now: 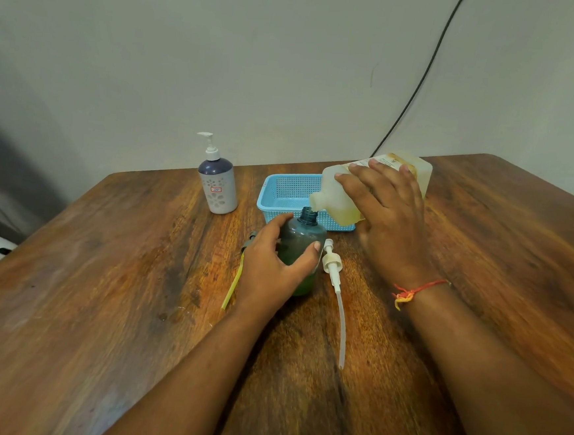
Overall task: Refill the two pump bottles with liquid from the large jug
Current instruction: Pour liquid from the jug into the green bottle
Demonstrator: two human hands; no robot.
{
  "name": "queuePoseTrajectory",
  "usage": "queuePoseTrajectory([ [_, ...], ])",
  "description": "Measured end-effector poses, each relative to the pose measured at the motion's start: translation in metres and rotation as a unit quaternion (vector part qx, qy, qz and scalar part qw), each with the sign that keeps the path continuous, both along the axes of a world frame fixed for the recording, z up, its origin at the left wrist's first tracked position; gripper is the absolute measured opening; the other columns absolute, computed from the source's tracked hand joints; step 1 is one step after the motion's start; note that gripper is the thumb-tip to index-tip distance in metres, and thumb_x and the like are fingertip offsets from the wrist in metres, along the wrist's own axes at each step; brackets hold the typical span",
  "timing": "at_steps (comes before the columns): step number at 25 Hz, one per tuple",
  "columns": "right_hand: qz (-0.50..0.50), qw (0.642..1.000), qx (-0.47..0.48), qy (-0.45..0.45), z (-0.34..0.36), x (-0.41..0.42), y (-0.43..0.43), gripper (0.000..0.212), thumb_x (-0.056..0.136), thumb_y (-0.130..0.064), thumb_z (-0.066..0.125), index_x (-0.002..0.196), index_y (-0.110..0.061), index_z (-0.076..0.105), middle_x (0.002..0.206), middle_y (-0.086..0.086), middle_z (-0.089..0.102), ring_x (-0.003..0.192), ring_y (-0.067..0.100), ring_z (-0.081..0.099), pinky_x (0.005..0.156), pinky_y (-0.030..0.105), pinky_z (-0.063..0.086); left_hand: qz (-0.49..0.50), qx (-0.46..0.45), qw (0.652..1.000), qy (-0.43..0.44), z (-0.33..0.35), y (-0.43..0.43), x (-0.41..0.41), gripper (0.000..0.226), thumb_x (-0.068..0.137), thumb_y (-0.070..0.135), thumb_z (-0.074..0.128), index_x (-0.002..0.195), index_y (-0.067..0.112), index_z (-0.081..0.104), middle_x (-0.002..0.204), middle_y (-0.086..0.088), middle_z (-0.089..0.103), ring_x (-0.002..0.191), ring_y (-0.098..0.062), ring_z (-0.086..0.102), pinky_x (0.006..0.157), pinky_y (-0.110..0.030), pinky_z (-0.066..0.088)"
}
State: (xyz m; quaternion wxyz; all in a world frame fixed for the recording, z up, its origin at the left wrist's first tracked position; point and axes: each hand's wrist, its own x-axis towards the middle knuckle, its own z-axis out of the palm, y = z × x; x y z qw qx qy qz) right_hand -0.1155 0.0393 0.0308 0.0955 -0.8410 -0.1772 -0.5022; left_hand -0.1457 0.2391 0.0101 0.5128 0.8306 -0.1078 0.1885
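A person's two bare hands work over a wooden bench (102, 271), seen from above. The right hand (386, 221) is wrapped around the large jug (345, 194), holding it tipped nearly flat, its long axis running from far right down toward the near left, so its open spout sits just above and a little to the right of the open neck of the teal bottle (302, 242). The left hand (271, 267) curls around that upright bottle from its left side, steadying it on the bench; green liquid shows low inside. Whether liquid is flowing cannot be told.

Counted: one jug; two pump bottles, the teal one and a capped white and purple bottle (216, 184) standing well apart to the far left; two loose pump heads lying flat, a white pump (332, 265) just right of the teal bottle, a dark pump with a yellow tube (236, 278) partly hidden behind the left hand; one blue basket (287, 193).
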Motion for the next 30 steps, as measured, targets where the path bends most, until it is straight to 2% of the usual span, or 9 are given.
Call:
queuePoseTrajectory([
  [10,0.0,1.0,0.0,-0.001,0.0001,-0.0009,0.001,0.072,0.083,-0.002,0.08,0.146,-0.018,0.052,0.149,0.01,0.054,0.142,0.034,0.043,0.124,0.051,0.015,0.001,0.005,1.0,-0.001,-0.0012,0.0003,0.0017,0.066,0.084,0.041,0.076,0.143,0.025,0.05,0.138,0.008,0.057,0.118,-0.006,0.054,0.089,-0.012,0.046],
  [15,0.003,1.0,0.002,-0.006,0.0007,-0.0016,0.0013,0.068,0.084,0.0,0.078,0.145,-0.017,0.054,0.147,0.01,0.055,0.142,0.034,0.043,0.124,0.05,0.015,0.0,-0.003,1.0,0.003,-0.0005,-0.0001,0.0012,0.067,0.084,0.039,0.077,0.143,0.026,0.05,0.132,0.014,0.055,0.115,-0.004,0.052,0.09,-0.013,0.045],
  [19,0.003,1.0,0.002,-0.008,0.0008,-0.0015,0.0017,0.067,0.084,0.0,0.078,0.144,-0.017,0.055,0.147,0.01,0.056,0.142,0.033,0.042,0.124,0.05,0.014,0.0,0.0,1.0,-0.003,-0.0002,-0.0003,0.0005,0.065,0.084,0.038,0.077,0.142,0.026,0.051,0.125,0.02,0.051,0.105,0.003,0.052,0.084,-0.006,0.042],
  [22,0.004,1.0,0.002,-0.01,0.0009,-0.0017,0.0016,0.067,0.084,0.0,0.078,0.144,-0.017,0.055,0.147,0.01,0.056,0.142,0.034,0.042,0.124,0.049,0.013,0.0,0.0,1.0,-0.003,-0.0008,-0.0004,0.0018,0.066,0.084,0.039,0.077,0.143,0.026,0.051,0.125,0.02,0.052,0.106,0.003,0.052,0.084,-0.007,0.044],
  [27,0.001,1.0,-0.002,-0.014,0.0012,-0.0017,0.001,0.066,0.084,0.002,0.076,0.144,-0.017,0.055,0.147,0.01,0.056,0.141,0.034,0.043,0.124,0.05,0.014,-0.004,-0.001,1.0,-0.006,-0.0015,-0.0004,0.0024,0.064,0.084,0.038,0.076,0.141,0.025,0.052,0.125,0.019,0.055,0.101,0.021,0.049,0.081,-0.002,0.045],
  [30,-0.001,1.0,-0.004,-0.013,0.0011,-0.0019,0.0016,0.065,0.085,0.001,0.075,0.144,-0.017,0.055,0.147,0.011,0.056,0.141,0.035,0.043,0.124,0.05,0.014,-0.003,-0.003,1.0,-0.007,-0.0018,-0.0004,0.0025,0.064,0.084,0.038,0.076,0.141,0.026,0.052,0.123,0.021,0.054,0.1,0.026,0.048,0.081,0.0,0.044],
])
